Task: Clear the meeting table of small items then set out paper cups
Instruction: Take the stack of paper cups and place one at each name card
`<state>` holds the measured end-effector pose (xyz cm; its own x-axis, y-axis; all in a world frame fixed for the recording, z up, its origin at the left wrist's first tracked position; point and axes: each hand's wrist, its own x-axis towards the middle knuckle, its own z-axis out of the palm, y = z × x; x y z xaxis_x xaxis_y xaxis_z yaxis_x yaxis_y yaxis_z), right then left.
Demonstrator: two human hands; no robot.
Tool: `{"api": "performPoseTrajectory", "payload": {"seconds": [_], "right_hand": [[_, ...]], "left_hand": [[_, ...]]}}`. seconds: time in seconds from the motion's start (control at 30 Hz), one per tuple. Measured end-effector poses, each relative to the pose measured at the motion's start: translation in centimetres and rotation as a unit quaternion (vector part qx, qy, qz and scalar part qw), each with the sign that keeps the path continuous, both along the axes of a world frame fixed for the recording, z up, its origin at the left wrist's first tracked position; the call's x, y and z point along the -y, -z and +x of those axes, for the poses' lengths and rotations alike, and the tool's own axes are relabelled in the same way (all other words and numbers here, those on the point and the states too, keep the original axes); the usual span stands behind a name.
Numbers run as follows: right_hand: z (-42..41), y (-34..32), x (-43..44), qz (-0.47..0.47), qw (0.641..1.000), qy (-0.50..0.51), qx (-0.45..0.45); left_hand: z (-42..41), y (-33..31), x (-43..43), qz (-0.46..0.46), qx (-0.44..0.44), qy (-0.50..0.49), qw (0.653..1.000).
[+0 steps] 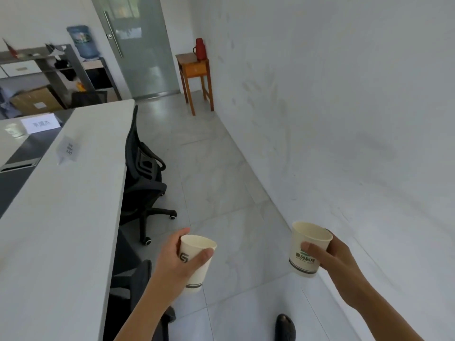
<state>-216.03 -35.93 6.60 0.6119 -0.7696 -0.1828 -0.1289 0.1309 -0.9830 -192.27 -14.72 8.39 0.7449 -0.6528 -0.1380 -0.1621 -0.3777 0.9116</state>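
Note:
My left hand [176,262] grips a white paper cup [197,271] with a dark logo, held upright over the floor beside the table edge. My right hand [332,257] grips a second white paper cup [304,249] with green and black print, also upright and over the floor. Both cups look empty. The long white meeting table [61,217] runs along the left. On it stand a white name card [40,123], a clear name stand [69,148] and another paper cup [14,131] at the far left.
A black swivel chair [145,173] is pushed against the table's right edge; another chair back [140,274] is near my left arm. A wooden side table [195,75] with a red thermos [200,49] stands by the right wall, beside a glass door [140,45]. Tiled floor [221,180] runs ahead.

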Motion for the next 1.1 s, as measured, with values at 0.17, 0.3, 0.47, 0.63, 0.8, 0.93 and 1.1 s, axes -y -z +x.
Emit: {"api": "performPoseTrajectory", "payload": {"seconds": [0.17,0.3,0.47,0.63,0.8,0.93,1.1], "right_hand": [[8.4,0.7,10.1,-0.014,0.999,-0.03,-0.011],[16.9,0.0,16.1,-0.056,0.995,-0.084,-0.018],[28.2,-0.1,18.8,-0.092,0.98,-0.175,-0.028],[39.7,1.6,18.7,-0.111,0.957,-0.263,-0.039],[50.6,1.1,17.9,-0.129,0.939,-0.316,-0.042],[58.3,-0.2,17.9,-0.148,0.926,-0.345,-0.044],[66.6,0.0,17.0,-0.137,0.909,-0.39,-0.048]], "left_hand": [[6.4,-0.2,6.5,-0.024,0.032,-0.121,0.992],[10.8,-1.1,9.4,-0.045,0.037,-0.212,0.975],[15.0,-0.1,8.1,-0.051,0.022,-0.34,0.939],[21.5,1.7,5.6,-0.042,0.002,-0.446,0.894],[30.4,1.6,5.1,-0.067,-0.008,-0.479,0.875],[37.5,0.1,5.6,-0.071,0.007,-0.479,0.875],[42.4,-0.1,4.7,-0.059,0.008,-0.512,0.857]]}}
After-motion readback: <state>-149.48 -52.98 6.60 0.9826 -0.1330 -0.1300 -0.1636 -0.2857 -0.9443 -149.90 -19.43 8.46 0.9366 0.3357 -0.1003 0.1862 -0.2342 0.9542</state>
